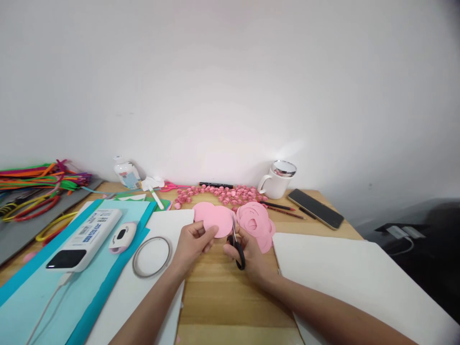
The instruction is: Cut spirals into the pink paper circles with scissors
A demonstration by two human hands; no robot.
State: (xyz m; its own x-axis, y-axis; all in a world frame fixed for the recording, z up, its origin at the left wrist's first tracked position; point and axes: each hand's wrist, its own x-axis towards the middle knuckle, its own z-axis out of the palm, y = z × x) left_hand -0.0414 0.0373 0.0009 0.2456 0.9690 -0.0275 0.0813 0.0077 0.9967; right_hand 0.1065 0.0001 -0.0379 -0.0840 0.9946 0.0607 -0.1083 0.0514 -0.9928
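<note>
My left hand (197,242) pinches the lower left edge of a pink paper circle (220,220) between thumb and fingers. Black-handled scissors (240,254) are gripped in my right hand (250,251), their blades pointing up at the circle's right edge. Whether the blades are parted I cannot tell. Behind the held circle lies more pink round paper (203,211). To the right of the scissors is a pile of pink paper circles and cut rings (264,232), partly hidden by my right hand. Many small pink rolled paper pieces (233,195) spread behind the papers.
A white mug (278,184) and a phone (316,209) stand and lie at back right, with pencils (283,209) beside them. White boards (341,268) flank my arms. At left are a tape roll (151,257), a power bank (86,239), a bottle (127,173) and pipe cleaners (39,179).
</note>
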